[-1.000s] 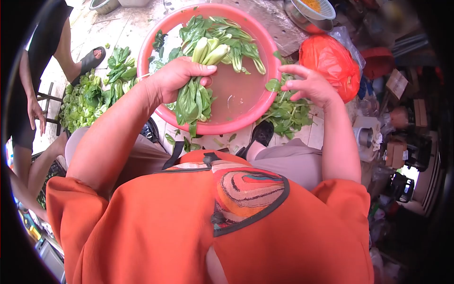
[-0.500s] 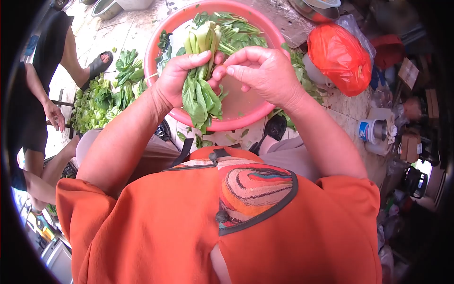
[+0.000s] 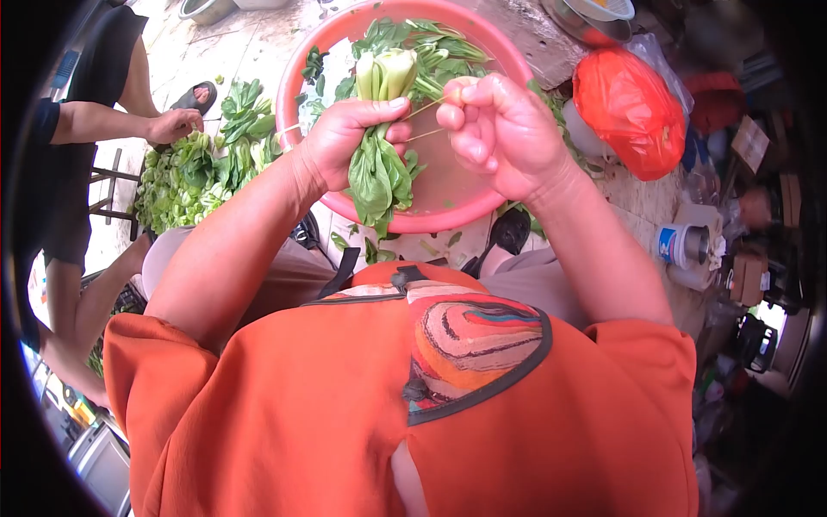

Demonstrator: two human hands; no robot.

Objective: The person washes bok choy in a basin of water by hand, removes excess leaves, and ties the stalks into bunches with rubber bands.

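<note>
My left hand (image 3: 357, 142) is wrapped round a bunch of bok choy (image 3: 379, 185), its pale stem ends up and its leaves hanging down. From the bunch, a thin yellowish rubber band (image 3: 424, 109) stretches in two strands to my right hand (image 3: 504, 138), whose thumb and fingers pinch it. Both hands are above the near part of a pink basin (image 3: 289, 82). Inside the basin, more leafy greens (image 3: 444, 47) lie at the far side in cloudy water.
A pile of greens (image 3: 177, 185) lies on the tiled floor at left, where another person's hand (image 3: 172, 127) reaches over it. Right of the basin are a red plastic bag (image 3: 629, 112) and a white tub (image 3: 680, 244). Loose leaves lie by my feet.
My right hand has moved right, away from the bunch, drawing the rubber band out. The other person's hand has moved up and right, over the greens.
</note>
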